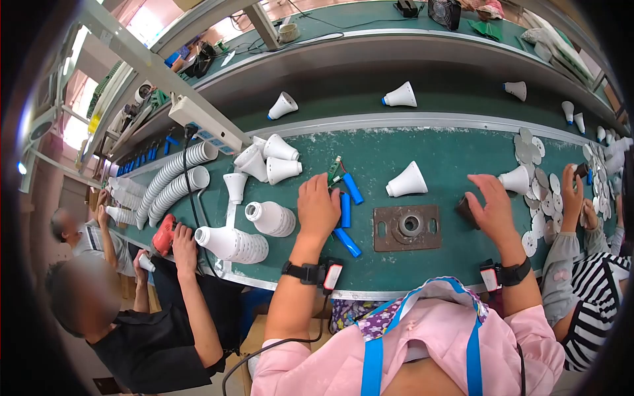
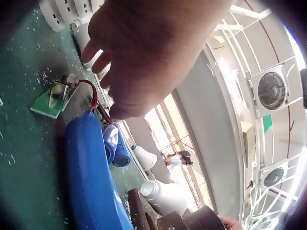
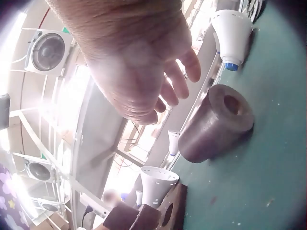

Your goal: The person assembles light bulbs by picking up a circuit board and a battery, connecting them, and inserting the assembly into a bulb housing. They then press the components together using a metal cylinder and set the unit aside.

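My left hand hovers over several blue battery cells on the green mat, fingers loosely curled and holding nothing. In the left wrist view the left hand hangs just above a blue cell and a small green circuit board joined to it by a red wire. My right hand is spread over a dark brown cylinder. The right wrist view shows the right hand relaxed above the cylinder, apart from it. A brown metal fixture plate lies between the hands.
White cone housings lie about the mat, and more ride the dark conveyor behind. Ribbed white bulb bodies lie at left near a person holding a red tool. Grey discs and another person's hands are at right.
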{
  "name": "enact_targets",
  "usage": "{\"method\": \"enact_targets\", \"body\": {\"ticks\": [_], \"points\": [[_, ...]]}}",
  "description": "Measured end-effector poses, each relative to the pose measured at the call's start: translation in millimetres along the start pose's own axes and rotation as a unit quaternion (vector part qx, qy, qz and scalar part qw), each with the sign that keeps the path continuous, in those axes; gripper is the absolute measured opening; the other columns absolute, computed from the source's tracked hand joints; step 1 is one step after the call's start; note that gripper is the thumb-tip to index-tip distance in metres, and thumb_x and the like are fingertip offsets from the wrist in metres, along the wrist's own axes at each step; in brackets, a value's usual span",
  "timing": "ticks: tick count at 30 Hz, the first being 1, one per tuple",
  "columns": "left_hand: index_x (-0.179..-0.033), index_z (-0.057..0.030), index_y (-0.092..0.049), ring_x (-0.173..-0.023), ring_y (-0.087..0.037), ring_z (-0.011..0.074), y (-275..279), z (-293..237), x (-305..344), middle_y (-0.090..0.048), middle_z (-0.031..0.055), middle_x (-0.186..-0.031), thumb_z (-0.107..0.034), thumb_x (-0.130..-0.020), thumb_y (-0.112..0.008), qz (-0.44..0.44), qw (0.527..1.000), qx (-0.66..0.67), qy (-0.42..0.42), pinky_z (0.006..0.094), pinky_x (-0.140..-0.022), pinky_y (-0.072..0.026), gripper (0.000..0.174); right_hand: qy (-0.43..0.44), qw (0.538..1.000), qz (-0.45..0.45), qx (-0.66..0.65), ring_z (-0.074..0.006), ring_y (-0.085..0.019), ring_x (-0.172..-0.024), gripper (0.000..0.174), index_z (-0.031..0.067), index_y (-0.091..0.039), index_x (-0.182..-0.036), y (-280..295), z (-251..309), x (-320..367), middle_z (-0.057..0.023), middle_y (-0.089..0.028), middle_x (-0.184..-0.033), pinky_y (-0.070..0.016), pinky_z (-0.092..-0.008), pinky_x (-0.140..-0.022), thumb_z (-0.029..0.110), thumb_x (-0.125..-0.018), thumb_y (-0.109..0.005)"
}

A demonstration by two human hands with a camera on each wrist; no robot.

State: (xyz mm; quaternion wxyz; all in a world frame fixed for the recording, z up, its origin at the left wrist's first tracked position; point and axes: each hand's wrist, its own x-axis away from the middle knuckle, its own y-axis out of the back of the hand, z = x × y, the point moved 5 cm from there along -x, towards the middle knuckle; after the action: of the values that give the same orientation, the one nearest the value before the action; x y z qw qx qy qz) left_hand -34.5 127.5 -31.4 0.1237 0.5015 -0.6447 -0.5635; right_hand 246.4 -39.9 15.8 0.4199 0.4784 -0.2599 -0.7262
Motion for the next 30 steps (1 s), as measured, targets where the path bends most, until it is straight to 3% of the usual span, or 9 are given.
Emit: {"method": "enact_targets", "body": {"ticks": [2,3,5,9,11,18,24,27,30], "points": [[-0.108,-0.0010,-0.051,-0.096,-0.052,0.0354,-7.9,10.4,-7.5,-0.055,0.0161,-0.102,-0.019,-0.071,-0.065,0.039,0.990,-0.076,0.116,0.0403,-0.078,-0.0442,0.043,0.004,1.000,0.008,-0.014,-0.0295,-0.053,-0.085,0.030,0.0038,-0.056,-0.100,-3.9,7.5,-1.5,-0.0133,-0.056,-0.094,-0.0438,-0.0356,-0.074,0.008,-0.071,-0.062],[-0.108,-0.0010,-0.051,-0.096,-0.052,0.0354,-9.7,12.3,-12.4,-0.055,0.0161,-0.102,-0.019,-0.071,-0.065,0.038,0.990,-0.074,0.113,0.0403,-0.078,-0.0442,0.043,0.008,0.999,0.016,-0.026,-0.0290,-0.054,-0.083,0.029,0.0039,-0.056,-0.099,-5.1,11.5,-2.3,-0.0128,-0.056,-0.092,-0.0442,-0.0356,-0.072,0.008,-0.071,-0.062],[-0.105,-0.0022,-0.052,-0.089,-0.055,0.0330,-21.6,26.3,-17.2,-0.056,0.0140,-0.093,-0.019,-0.070,-0.065,0.139,0.969,0.008,0.206,0.0397,-0.072,-0.0463,0.040,0.012,0.999,0.024,-0.036,-0.0282,-0.054,-0.080,0.028,0.0043,-0.057,-0.098,-5.7,18.7,-1.0,-0.0119,-0.057,-0.088,-0.0445,-0.0354,-0.069,0.008,-0.071,-0.062],[-0.100,-0.0052,-0.054,-0.084,-0.057,0.0317,-15.9,29.3,-7.1,-0.055,0.0124,-0.087,-0.019,-0.069,-0.064,0.167,0.948,0.127,0.238,0.0407,-0.069,-0.0465,0.035,0.014,0.994,0.050,-0.094,-0.0269,-0.055,-0.072,0.025,0.0053,-0.058,-0.095,-12.7,30.2,1.2,-0.0094,-0.059,-0.079,-0.0447,-0.0350,-0.063,0.008,-0.070,-0.063],[-0.094,-0.0070,-0.055,-0.082,-0.057,0.0303,-3.4,20.2,-1.8,-0.055,0.0107,-0.084,-0.017,-0.067,-0.063,0.049,0.992,0.026,0.118,0.0399,-0.068,-0.0464,0.030,0.024,0.993,0.044,-0.107,-0.0267,-0.056,-0.069,0.024,0.0051,-0.059,-0.093,-17.0,42.9,-2.2,-0.0089,-0.059,-0.075,-0.0448,-0.0350,-0.061,0.008,-0.070,-0.064],[-0.086,-0.0063,-0.055,-0.074,-0.057,0.0271,19.3,3.8,4.0,-0.055,0.0095,-0.082,-0.012,-0.067,-0.063,0.103,0.976,0.064,0.182,0.0384,-0.062,-0.0456,0.022,0.100,0.973,0.075,-0.196,-0.0267,-0.056,-0.069,0.022,0.0049,-0.060,-0.091,-37.4,87.9,-11.7,-0.0093,-0.059,-0.073,-0.0454,-0.0352,-0.062,0.009,-0.070,-0.064],[-0.083,-0.0071,-0.052,-0.065,-0.055,0.0247,59.1,-74.5,18.9,-0.054,0.0092,-0.078,-0.004,-0.065,-0.062,-0.008,0.994,0.106,0.013,0.0340,-0.055,-0.0444,0.021,0.012,0.945,0.113,-0.306,-0.0319,-0.056,-0.080,0.024,0.0036,-0.057,-0.098,-70.6,128.8,-19.1,-0.0153,-0.059,-0.090,-0.0450,-0.0387,-0.069,0.018,-0.078,-0.058],[-0.085,-0.0063,-0.052,-0.065,-0.056,0.0225,51.0,-91.0,27.2,-0.055,0.0083,-0.079,-0.001,-0.061,-0.065,-0.021,0.993,0.113,-0.025,0.0319,-0.057,-0.0455,0.028,-0.024,0.942,0.144,-0.301,-0.0324,-0.056,-0.078,0.024,0.0032,-0.057,-0.097,-78.1,132.5,-15.6,-0.0152,-0.060,-0.088,-0.0451,-0.0383,-0.068,0.019,-0.078,-0.057],[-0.090,-0.0028,-0.054,-0.069,-0.058,0.0228,56.7,-98.6,24.8,-0.056,0.0095,-0.082,0.002,-0.062,-0.067,-0.038,0.965,0.247,-0.077,0.0299,-0.060,-0.0472,0.031,-0.089,0.913,0.164,-0.362,-0.0274,-0.058,-0.077,0.021,0.0018,-0.057,-0.098,-74.7,121.0,-15.4,-0.0152,-0.060,-0.087,-0.0456,-0.0336,-0.067,0.015,-0.082,-0.054]]}}
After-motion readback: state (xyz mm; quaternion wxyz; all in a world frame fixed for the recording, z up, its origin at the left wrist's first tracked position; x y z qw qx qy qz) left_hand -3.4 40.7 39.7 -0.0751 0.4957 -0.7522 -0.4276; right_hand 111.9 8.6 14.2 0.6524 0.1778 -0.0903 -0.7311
